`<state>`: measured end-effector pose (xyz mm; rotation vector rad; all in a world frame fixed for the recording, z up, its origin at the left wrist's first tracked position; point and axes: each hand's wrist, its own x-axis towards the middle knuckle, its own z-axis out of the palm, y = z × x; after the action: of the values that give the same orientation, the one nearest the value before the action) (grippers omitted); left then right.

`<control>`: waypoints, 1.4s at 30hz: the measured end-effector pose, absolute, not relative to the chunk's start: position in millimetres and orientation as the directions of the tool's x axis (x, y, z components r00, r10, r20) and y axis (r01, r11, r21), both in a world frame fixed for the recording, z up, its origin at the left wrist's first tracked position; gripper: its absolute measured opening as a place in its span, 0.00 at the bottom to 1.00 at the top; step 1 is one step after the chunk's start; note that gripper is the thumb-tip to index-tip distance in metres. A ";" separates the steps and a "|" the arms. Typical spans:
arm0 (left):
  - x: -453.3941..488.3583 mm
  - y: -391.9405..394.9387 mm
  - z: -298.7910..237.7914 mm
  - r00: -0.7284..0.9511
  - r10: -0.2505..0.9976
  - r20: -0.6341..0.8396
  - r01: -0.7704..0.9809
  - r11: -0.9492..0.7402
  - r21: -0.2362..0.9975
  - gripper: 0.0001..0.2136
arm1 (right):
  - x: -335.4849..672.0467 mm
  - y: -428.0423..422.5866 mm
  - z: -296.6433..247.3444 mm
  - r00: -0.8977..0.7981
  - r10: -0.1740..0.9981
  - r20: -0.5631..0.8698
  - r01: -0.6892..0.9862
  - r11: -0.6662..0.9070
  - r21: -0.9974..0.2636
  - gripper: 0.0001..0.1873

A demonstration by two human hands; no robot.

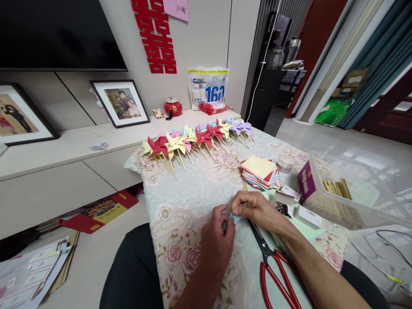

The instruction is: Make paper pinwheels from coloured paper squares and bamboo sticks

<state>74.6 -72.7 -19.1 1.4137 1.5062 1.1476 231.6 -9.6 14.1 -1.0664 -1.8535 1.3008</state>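
Note:
A small piece of light blue paper [234,218] is pinched between my two hands, low over the table; much of it is hidden by my fingers. My left hand [219,236] grips its left side with curled fingers. From the right, my right hand [257,210] closes thumb and fingertips on the same paper. Scissors [264,249] with red handles lie just under and beside my right wrist. Beyond that hand sits a stack of coloured paper squares [259,169], pale yellow on top. Finished paper pinwheels [202,138] on wooden sticks lie in a row at the far side.
A clear plastic box [325,189] with wooden sticks stands at the right edge of the flowered tablecloth [180,201]. Near it are a round clear container [286,162] and a small white box [307,216]. A cabinet [74,150] with framed photos runs behind the table.

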 end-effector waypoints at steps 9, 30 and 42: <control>74.5 -73.2 -21.3 -0.106 0.990 0.090 0.408 -0.039 0.912 0.11 | 231.1 -9.5 16.3 -0.475 0.875 0.094 0.332 0.277 -0.901 0.09; 71.9 -72.7 -18.9 -0.097 0.992 0.083 0.417 -0.035 0.908 0.08 | 235.9 -7.5 16.7 -0.425 0.902 0.080 0.342 0.242 -0.908 0.07; 67.8 -71.0 -21.7 -0.136 0.991 -0.001 0.311 0.044 0.950 0.09 | 235.4 -6.7 14.3 -0.415 0.898 0.145 0.362 0.309 -0.880 0.08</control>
<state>67.8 -71.0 -21.7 1.3563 1.5560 1.1236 235.4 -6.7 14.3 -1.1157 -1.9280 1.0561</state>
